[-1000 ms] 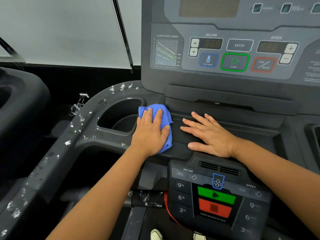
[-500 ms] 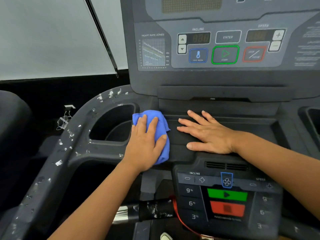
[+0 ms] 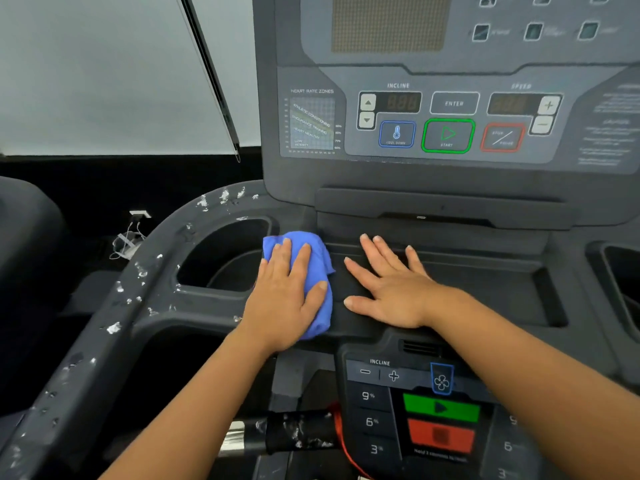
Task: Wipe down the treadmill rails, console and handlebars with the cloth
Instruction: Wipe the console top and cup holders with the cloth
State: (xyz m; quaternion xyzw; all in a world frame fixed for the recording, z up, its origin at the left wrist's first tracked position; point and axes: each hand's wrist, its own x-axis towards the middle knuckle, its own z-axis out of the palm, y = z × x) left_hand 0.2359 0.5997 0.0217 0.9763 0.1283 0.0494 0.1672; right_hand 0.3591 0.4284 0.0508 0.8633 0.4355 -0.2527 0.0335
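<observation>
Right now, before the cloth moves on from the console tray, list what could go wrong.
1. The right hand lies flat on the tray just above the lower keypad; a slip backward could press its green button.
2. The left hand presses the blue cloth at the cup holder rim; a leftward sweep may drop it in.
3. The left handlebar is peeling in white flakes, which the cloth could pick up and spread.
</observation>
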